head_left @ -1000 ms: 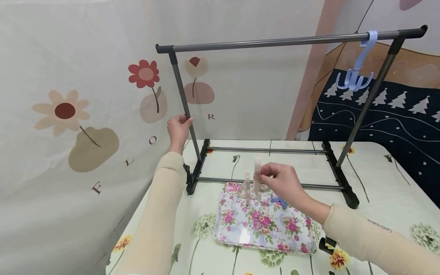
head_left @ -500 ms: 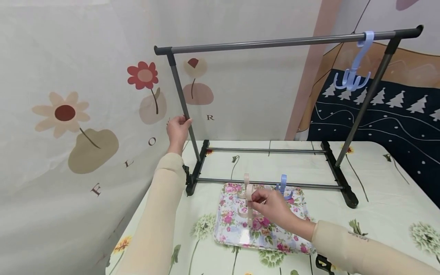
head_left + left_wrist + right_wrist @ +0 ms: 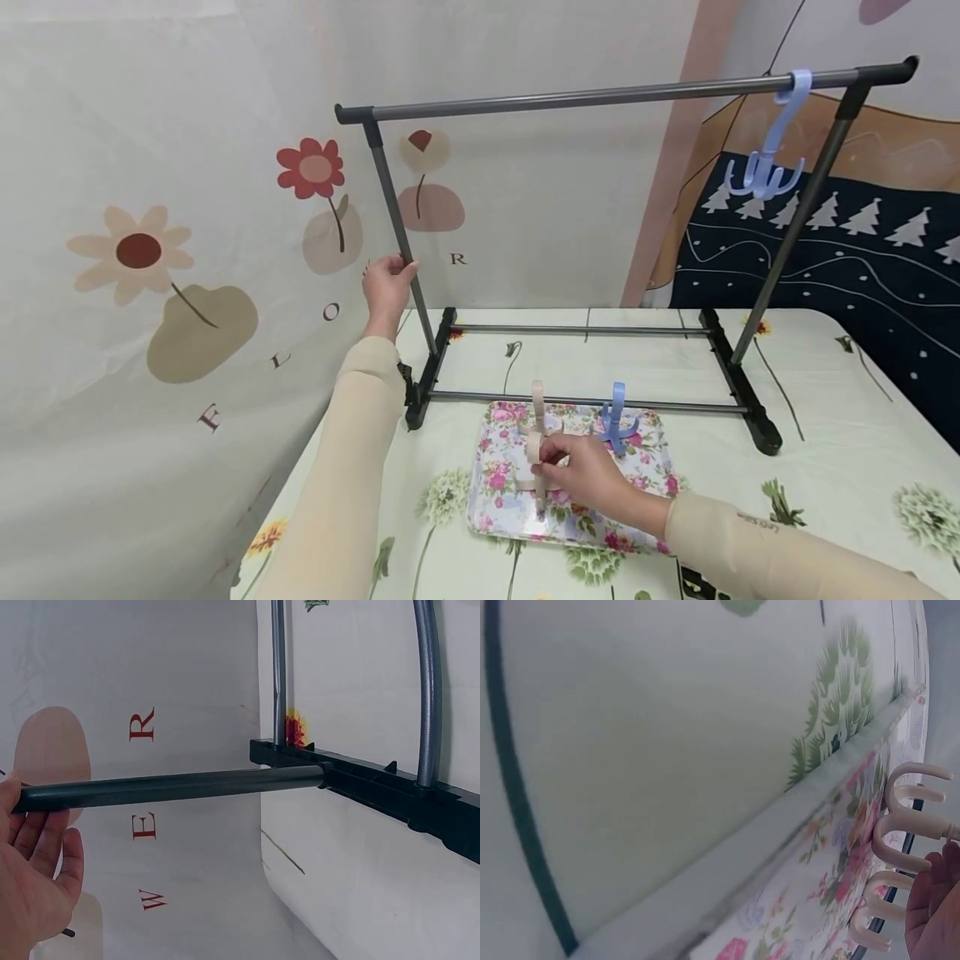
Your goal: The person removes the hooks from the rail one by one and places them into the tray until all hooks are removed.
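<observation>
My left hand [image 3: 386,293] grips the left upright [image 3: 390,187] of a grey metal clothes rack; the left wrist view shows fingers under the same dark tube [image 3: 180,787]. My right hand [image 3: 592,479] pinches the stem of a pale beige multi-prong hook hanger [image 3: 539,493] above a floral tray [image 3: 491,504]. Its curved prongs [image 3: 904,859] point down at the tray in the right wrist view; whether they touch it, I cannot tell. Behind it, a second beige hook hanger [image 3: 537,398] sits on the tray, with a blue one [image 3: 617,423] to its right.
Another blue hook hanger [image 3: 765,162] hangs near the right end of the rack's top bar [image 3: 562,101]. The rack's black feet [image 3: 738,379] stand on a flower-patterned tablecloth [image 3: 840,467]. A printed curtain [image 3: 225,125] hangs at the left and back.
My right hand has carried the beige hook hanger left and down toward the front of the tray, uncovering the blue one. My left hand stays on the upright.
</observation>
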{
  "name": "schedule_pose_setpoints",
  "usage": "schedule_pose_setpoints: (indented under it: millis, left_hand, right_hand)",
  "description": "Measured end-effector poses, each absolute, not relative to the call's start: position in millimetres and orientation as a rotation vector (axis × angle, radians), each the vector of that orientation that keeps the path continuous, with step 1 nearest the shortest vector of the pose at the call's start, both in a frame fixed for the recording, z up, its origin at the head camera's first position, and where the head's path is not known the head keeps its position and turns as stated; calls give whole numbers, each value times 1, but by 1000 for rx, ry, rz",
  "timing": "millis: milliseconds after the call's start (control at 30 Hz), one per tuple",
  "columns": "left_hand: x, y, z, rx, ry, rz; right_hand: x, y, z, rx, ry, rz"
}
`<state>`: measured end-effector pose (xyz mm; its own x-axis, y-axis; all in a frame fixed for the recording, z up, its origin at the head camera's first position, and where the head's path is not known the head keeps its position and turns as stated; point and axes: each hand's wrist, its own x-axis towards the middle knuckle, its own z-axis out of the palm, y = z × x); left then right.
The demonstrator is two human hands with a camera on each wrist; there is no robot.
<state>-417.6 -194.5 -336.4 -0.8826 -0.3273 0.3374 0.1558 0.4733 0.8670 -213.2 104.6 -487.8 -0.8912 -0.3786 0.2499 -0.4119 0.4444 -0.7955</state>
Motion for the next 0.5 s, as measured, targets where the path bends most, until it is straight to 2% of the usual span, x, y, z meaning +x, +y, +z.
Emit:
schedule_pose_setpoints:
  millis: [500]
  left_hand:
    - [-416,-195,-336,141,-2269,-1395]
  right_hand:
    - [-203,121,-460,711,-2661,1369]
